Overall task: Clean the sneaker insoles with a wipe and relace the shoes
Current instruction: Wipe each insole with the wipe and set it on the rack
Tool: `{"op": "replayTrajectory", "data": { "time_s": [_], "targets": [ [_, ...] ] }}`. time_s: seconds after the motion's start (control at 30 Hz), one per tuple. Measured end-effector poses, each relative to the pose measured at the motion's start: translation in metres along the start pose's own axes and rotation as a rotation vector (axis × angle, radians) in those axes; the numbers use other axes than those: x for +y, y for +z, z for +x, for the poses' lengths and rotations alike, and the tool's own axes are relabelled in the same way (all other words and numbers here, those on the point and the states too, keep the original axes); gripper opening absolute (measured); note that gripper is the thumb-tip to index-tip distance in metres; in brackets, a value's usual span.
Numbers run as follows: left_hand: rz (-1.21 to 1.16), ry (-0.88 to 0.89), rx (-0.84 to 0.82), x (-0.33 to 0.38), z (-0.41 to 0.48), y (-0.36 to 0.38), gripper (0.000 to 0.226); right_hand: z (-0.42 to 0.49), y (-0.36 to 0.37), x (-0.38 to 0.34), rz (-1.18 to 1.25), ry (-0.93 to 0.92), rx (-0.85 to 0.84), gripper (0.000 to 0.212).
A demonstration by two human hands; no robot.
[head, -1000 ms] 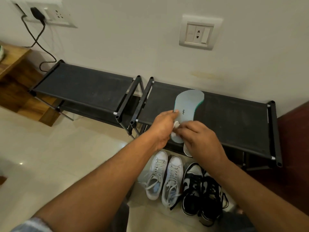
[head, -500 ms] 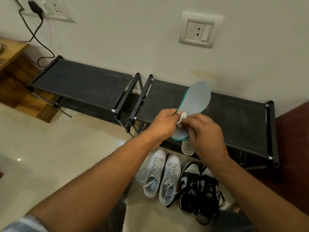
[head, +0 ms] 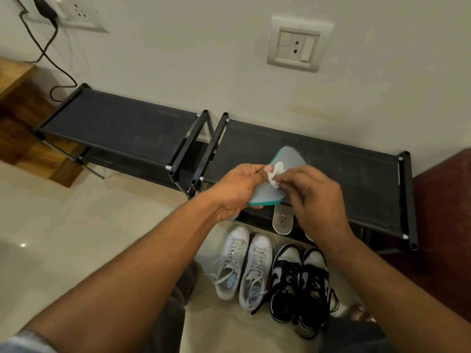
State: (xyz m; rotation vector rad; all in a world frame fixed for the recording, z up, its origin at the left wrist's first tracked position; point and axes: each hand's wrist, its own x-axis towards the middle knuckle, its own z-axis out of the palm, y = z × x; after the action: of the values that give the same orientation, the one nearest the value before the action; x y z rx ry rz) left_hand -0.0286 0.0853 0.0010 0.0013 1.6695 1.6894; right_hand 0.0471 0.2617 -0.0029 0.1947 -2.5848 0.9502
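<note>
My left hand (head: 235, 188) grips a grey insole (head: 288, 159) with a green edge, held in the air over the right shoe rack. My right hand (head: 314, 197) pinches a crumpled white wipe (head: 276, 171) against the insole's top face. On the floor below stand a pair of white sneakers (head: 244, 266) and a pair of black and white sneakers (head: 300, 278) with loose laces. Another pale insole (head: 282, 221) lies under the rack's front edge, partly hidden by my right hand.
Two black fabric shoe racks (head: 122, 128) stand side by side against the white wall. A wooden cabinet (head: 15, 103) is at the left, a dark red surface (head: 443, 212) at the right. Wall sockets (head: 297, 44) and a plugged cable hang above.
The insole has tilted down and come lower in view, with less of it showing above my hands. The wipe has shifted a little further up its surface.
</note>
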Motion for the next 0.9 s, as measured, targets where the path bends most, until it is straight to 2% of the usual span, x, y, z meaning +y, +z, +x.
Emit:
{"op": "replayTrajectory", "data": {
  "time_s": [0.07, 0.2, 0.33, 0.47, 0.6, 0.7, 0.73, 0.83, 0.9],
  "targets": [
    [-0.018, -0.002, -0.023, -0.004, 0.0, 0.0, 0.033, -0.008, 0.006, -0.009, 0.005, -0.112, -0.093, 0.022],
    [0.019, -0.02, -0.005, 0.001, -0.001, 0.002, 0.037, 0.007, -0.005, 0.011, -0.006, 0.073, 0.048, 0.018],
    [-0.072, 0.002, -0.058, 0.005, -0.006, 0.003, 0.045, -0.006, 0.005, -0.01, 0.037, -0.093, -0.07, 0.021],
    [-0.035, -0.01, -0.085, 0.005, -0.007, 0.004, 0.053, 0.007, -0.004, 0.008, 0.026, 0.096, 0.072, 0.018],
    [-0.086, 0.016, -0.192, 0.002, -0.008, 0.001, 0.052, -0.002, 0.003, -0.01, 0.029, -0.099, -0.059, 0.019],
    [-0.022, 0.016, -0.213, -0.002, -0.005, 0.002, 0.072, 0.008, -0.006, 0.006, 0.012, 0.089, 0.036, 0.022],
    [-0.034, 0.024, -0.22, -0.002, -0.005, 0.001, 0.078, 0.009, -0.007, 0.004, 0.014, 0.09, 0.034, 0.022],
    [-0.104, 0.055, -0.275, -0.003, -0.006, -0.001, 0.084, -0.002, -0.001, -0.012, 0.015, -0.095, -0.056, 0.023],
    [-0.072, 0.07, -0.308, -0.003, -0.006, 0.0, 0.075, 0.001, -0.002, -0.001, 0.022, -0.038, -0.003, 0.021]
  ]
}}
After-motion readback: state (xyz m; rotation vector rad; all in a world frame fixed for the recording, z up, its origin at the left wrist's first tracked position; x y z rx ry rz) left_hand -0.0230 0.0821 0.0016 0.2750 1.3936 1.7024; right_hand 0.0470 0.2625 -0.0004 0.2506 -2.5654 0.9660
